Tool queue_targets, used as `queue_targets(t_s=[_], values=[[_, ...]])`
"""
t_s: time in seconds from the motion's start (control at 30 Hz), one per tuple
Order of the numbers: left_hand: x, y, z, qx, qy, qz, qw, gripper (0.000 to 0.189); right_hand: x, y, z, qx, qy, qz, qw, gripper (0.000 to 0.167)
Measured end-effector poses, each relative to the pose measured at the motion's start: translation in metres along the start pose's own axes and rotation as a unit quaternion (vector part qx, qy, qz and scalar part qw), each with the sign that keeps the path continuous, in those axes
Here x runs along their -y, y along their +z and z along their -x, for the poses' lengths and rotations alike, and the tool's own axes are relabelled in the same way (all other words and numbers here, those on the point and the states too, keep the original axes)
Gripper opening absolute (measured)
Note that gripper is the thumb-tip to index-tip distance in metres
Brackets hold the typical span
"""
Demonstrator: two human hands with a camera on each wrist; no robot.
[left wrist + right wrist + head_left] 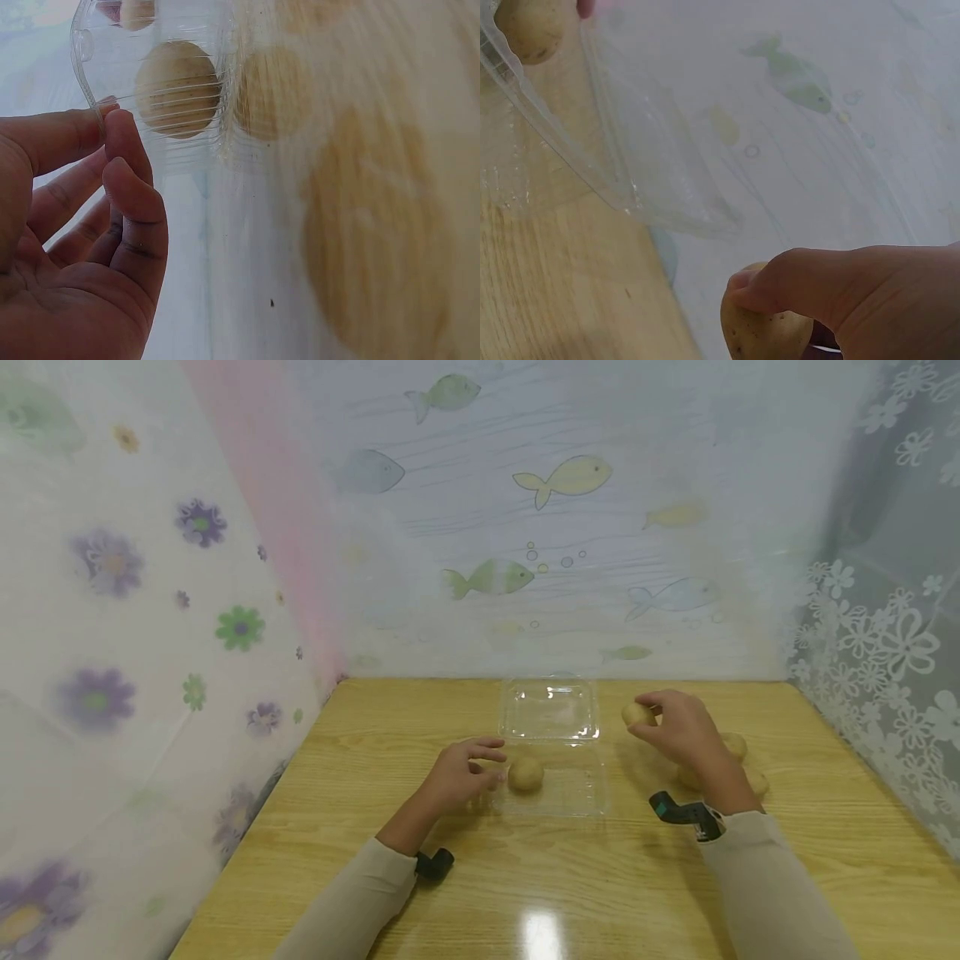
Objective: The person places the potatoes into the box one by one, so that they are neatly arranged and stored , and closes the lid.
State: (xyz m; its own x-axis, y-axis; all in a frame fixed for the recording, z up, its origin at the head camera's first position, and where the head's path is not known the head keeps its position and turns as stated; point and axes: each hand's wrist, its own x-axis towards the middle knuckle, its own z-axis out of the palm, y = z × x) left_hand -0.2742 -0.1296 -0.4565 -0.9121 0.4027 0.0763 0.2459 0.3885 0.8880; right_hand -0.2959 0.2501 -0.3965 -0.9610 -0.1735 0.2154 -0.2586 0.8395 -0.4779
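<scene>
A clear plastic clamshell container (577,797) lies on the table with its lid (550,710) folded back toward the wall. One potato (526,774) sits in the left part of its base. My left hand (461,774) is at the container's left side; in the left wrist view, thumb and fingertip pinch its rim (88,82), and the potato (178,90) shows through the ribbed wall. To the right of the lid, my right hand (682,727) holds another potato (636,715) above the table. The right wrist view shows the thumb pressed on that potato (765,330).
Several potatoes (735,747) lie in a group on the right of the wooden table (480,893), partly hidden by my right hand and wrist. A fish-patterned sheet (570,610) hangs along the table's far edge, with flowered sheets at both sides.
</scene>
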Motion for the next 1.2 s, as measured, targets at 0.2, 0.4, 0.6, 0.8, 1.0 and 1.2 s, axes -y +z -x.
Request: queue_targets(t_s=[0.2,0.4,0.6,0.8,1.0,1.2], values=[[0.0,0.0,0.0,-0.002,-0.001,0.0,1.0,0.032,0.003,0.002,-0.001,0.0,-0.01,-0.002,0.9999,0.053],[-0.001,0.001,0.0,0.0,-0.003,-0.003,1.0,0.032,0.005,0.003,-0.002,0.007,-0.011,0.0,0.9999,0.054],[-0.001,0.0,0.0,0.002,-0.004,-0.001,1.0,0.032,0.012,0.002,0.0,0.008,-0.022,0.002,0.9997,0.053],[-0.001,0.001,-0.001,0.0,-0.01,-0.002,1.0,0.032,0.017,0.001,0.0,0.009,-0.032,0.008,0.9994,0.052],[-0.001,0.001,0.0,0.0,-0.01,-0.002,0.9999,0.032,0.022,0.001,0.0,0.013,-0.037,0.01,0.9992,0.052],[-0.002,0.001,0.0,-0.001,-0.008,-0.001,1.0,0.032,0.025,0.003,0.0,0.012,-0.046,0.008,0.9988,0.051]])
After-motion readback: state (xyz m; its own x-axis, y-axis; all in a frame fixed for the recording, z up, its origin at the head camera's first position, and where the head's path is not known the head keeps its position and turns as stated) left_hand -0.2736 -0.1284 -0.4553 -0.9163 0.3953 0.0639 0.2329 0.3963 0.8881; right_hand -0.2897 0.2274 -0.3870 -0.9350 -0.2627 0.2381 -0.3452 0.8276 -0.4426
